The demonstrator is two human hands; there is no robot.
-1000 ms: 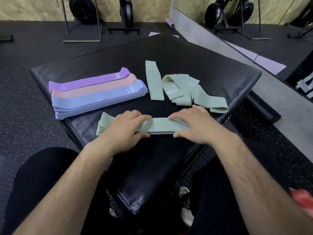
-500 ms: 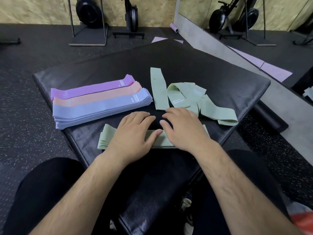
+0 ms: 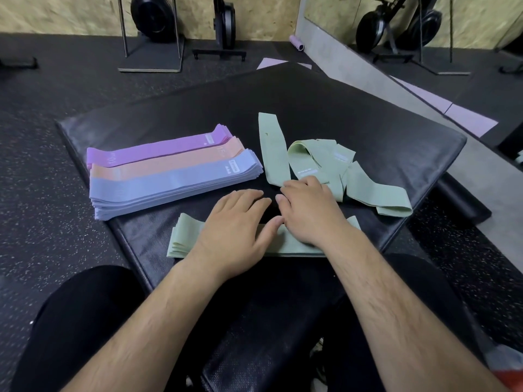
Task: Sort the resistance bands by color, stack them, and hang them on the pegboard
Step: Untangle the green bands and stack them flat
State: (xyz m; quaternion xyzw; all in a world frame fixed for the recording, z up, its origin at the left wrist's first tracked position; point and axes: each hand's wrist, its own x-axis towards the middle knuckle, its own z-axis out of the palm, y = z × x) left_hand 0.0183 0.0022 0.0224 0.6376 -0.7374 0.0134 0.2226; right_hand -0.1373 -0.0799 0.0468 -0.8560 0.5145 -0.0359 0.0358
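Starting nearest: knees in black trousers (image 3: 79, 321) flank the near corner of the black pad (image 3: 311, 103), both bare forearms reaching over it. Green stack (image 3: 184, 239) (flat, layered edges fanned at its left end) lies crosswise close to the pad's near edge. Left hand (image 3: 235, 224) rests palm-down on the stack's middle, fingers straight and close together, tips past the stack on bare pad. Right hand (image 3: 308, 210) sits just beside it, heel over the stack's right part, fingers loosely bent and not closed, tips touching the near ends of the loose green bands (image 3: 325, 157); thumb apart, on the pad. Beyond the left hand: blue stack (image 3: 169, 188), then orange stack (image 3: 169, 162), then purple stack (image 3: 158, 149), each overlapping the one behind, angled up to the right. One straight green band (image 3: 271, 154) lies lengthwise between those stacks and the loose tangle. Farther: speckled floor (image 3: 42, 123), weight plates (image 3: 154, 18) on a stand, a pink roller (image 3: 296, 43) by the wall.
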